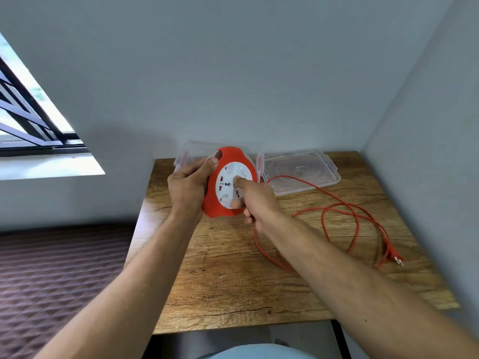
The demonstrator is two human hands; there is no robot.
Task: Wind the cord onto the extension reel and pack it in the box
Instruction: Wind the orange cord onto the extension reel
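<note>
A wood-grain tabletop (220, 281) sits in a grey-walled corner. One round orange plastic extension reel with a white socket face (228, 177) is held upright above it: the left hand (188, 187) grips its rim, the right hand (255, 199) presses a finger to the white face. One orange cord (337, 211) lies looped to the right, ending in one plug (394, 257). One clear plastic box (191, 151) stands behind the reel, partly hidden by it; one clear lid (300, 169) lies beside it.
</note>
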